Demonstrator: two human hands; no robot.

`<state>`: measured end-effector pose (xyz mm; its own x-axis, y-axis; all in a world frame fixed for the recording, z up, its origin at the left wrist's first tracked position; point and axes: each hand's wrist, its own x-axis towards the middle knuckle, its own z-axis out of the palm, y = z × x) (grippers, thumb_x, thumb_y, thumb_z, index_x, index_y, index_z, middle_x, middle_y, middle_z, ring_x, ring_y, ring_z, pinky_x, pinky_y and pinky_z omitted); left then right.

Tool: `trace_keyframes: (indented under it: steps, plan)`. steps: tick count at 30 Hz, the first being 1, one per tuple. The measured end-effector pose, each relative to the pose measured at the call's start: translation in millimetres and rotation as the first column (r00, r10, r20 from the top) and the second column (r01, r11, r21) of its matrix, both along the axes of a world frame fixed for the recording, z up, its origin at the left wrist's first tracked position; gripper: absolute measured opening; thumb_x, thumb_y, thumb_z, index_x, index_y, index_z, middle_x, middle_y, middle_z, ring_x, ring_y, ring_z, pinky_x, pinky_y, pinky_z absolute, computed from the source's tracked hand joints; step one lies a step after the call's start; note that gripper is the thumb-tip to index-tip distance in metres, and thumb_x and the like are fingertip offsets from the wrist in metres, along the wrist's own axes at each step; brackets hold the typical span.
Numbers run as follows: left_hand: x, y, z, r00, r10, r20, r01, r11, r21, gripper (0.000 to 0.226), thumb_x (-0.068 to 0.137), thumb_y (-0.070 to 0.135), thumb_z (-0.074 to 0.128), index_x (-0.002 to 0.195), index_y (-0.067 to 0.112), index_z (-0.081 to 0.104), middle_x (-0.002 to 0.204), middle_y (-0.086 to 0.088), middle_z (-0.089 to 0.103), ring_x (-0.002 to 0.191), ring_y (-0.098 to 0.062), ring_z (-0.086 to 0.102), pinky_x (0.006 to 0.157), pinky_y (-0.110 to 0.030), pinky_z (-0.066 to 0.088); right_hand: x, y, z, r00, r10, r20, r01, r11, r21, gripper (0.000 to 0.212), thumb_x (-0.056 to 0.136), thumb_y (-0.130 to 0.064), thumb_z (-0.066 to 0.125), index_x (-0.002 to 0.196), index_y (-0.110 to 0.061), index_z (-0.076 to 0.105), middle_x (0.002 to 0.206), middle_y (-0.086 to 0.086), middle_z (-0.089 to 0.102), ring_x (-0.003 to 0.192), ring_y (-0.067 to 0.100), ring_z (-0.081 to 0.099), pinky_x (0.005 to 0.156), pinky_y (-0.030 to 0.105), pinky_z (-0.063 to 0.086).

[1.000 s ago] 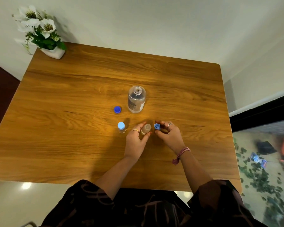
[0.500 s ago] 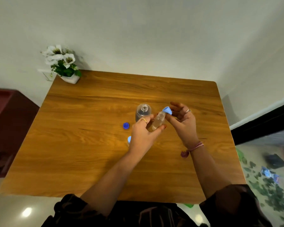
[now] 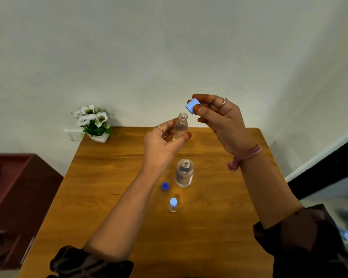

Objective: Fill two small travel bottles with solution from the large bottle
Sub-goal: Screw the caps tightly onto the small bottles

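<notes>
Above table: left hand (image 3: 159, 145) fingers grip small bottle (image 3: 180, 126), upright, mouth up; right hand (image 3: 219, 117) pinches cap (image 3: 192, 105).

On the tabletop (image 3: 109, 197), big bottle (image 3: 184, 173) sits mid-table, its loose cap (image 3: 165, 186) just left, capped small bottle (image 3: 173, 205) nearer me. Flower pot (image 3: 97, 135) is far-left corner. Other small bottle (image 3: 180, 126) held above.

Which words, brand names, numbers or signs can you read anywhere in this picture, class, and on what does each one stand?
No text can be read here.
The large bottle on the table carries a label, but its print is too small and blurred to read.
The small open bottle in the left hand, the light blue cap in the right hand and the capped small bottle show no lettering.
</notes>
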<state>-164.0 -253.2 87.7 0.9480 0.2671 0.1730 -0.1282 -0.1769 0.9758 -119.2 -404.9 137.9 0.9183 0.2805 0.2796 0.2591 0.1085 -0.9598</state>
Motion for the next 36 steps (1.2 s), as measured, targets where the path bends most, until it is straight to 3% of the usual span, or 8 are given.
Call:
trace_keyframes:
  steps: [5,9,13,17,23,27,32,36]
  plan:
    - [7.9,15.6,31.2,0.998,0.015,0.060,-0.017,0.999,0.040,0.044,0.076,0.024,0.081,0.118,0.020,0.067,0.098,0.014,0.070,0.092,0.002,0.065,0.075,-0.005,0.049,7.1,21.6,32.0,0.996,0.024,0.088,-0.017,0.997,-0.076,0.027,0.089,-0.010,0.062,0.116,-0.014,0.065,0.108,0.005,0.070,0.098,0.011,0.066,0.075,0.021,0.052]
    - [9.6,27.0,48.6,0.995,0.014,0.094,-0.019,0.999,0.049,0.044,0.076,0.025,0.080,0.119,0.018,0.068,0.100,0.011,0.071,0.093,0.000,0.064,0.075,-0.004,0.048,9.2,30.3,52.7,0.982,0.056,0.181,-0.030,0.989,-0.144,0.027,0.090,-0.012,0.062,0.115,-0.020,0.065,0.109,0.003,0.070,0.100,0.018,0.065,0.075,0.024,0.054]
    - [9.4,35.0,61.4,0.993,0.007,0.119,-0.010,1.000,0.027,0.041,0.076,0.023,0.081,0.114,0.016,0.070,0.099,0.005,0.073,0.093,-0.010,0.067,0.081,-0.018,0.054,10.6,33.6,70.2,0.953,0.075,0.293,0.003,0.966,-0.259,0.028,0.089,-0.016,0.063,0.114,-0.026,0.065,0.111,-0.001,0.070,0.103,0.019,0.064,0.084,0.029,0.053]
    - [9.3,40.3,71.7,0.989,0.010,0.149,-0.017,0.999,0.045,0.041,0.076,0.026,0.080,0.115,0.017,0.070,0.097,0.006,0.073,0.090,-0.008,0.066,0.071,-0.006,0.050,12.5,37.0,86.0,0.928,0.096,0.361,0.039,0.936,-0.349,0.028,0.088,-0.019,0.064,0.116,-0.025,0.065,0.112,-0.002,0.069,0.102,0.015,0.063,0.090,0.036,0.050]
    - [9.1,46.2,89.5,0.983,-0.008,0.186,0.002,0.999,0.032,0.035,0.076,0.026,0.080,0.110,0.020,0.072,0.091,0.012,0.073,0.086,-0.003,0.067,0.068,-0.008,0.050,8.3,42.6,115.0,0.897,0.172,0.407,0.049,0.877,-0.478,0.031,0.091,-0.020,0.061,0.122,-0.025,0.060,0.113,-0.008,0.067,0.104,0.006,0.062,0.094,0.021,0.048]
    - [9.2,50.9,99.3,0.976,-0.004,0.219,-0.001,1.000,0.022,0.030,0.076,0.026,0.080,0.104,0.028,0.072,0.082,0.020,0.072,0.082,0.002,0.067,0.065,-0.005,0.049,6.1,45.6,131.6,0.882,0.219,0.418,0.046,0.841,-0.539,0.031,0.091,-0.018,0.060,0.122,-0.020,0.060,0.113,-0.006,0.066,0.101,0.003,0.062,0.093,0.019,0.049]
    - [7.9,56.8,104.9,0.968,-0.003,0.250,-0.003,1.000,0.024,0.031,0.076,0.024,0.080,0.105,0.028,0.072,0.079,0.020,0.072,0.080,0.000,0.068,0.067,-0.010,0.052,5.3,51.4,140.2,0.873,0.198,0.445,0.101,0.821,-0.563,0.029,0.089,-0.021,0.064,0.118,-0.022,0.063,0.106,-0.011,0.066,0.095,0.004,0.062,0.086,0.015,0.050]
    - [7.3,60.7,107.6,0.963,0.007,0.269,-0.013,1.000,0.019,0.032,0.076,0.022,0.080,0.107,0.025,0.072,0.081,0.022,0.071,0.080,0.001,0.068,0.067,-0.007,0.050,2.8,58.3,141.3,0.864,0.141,0.484,0.156,0.839,-0.522,0.027,0.084,-0.023,0.070,0.111,-0.020,0.067,0.097,-0.016,0.065,0.081,-0.008,0.060,0.074,0.009,0.047]
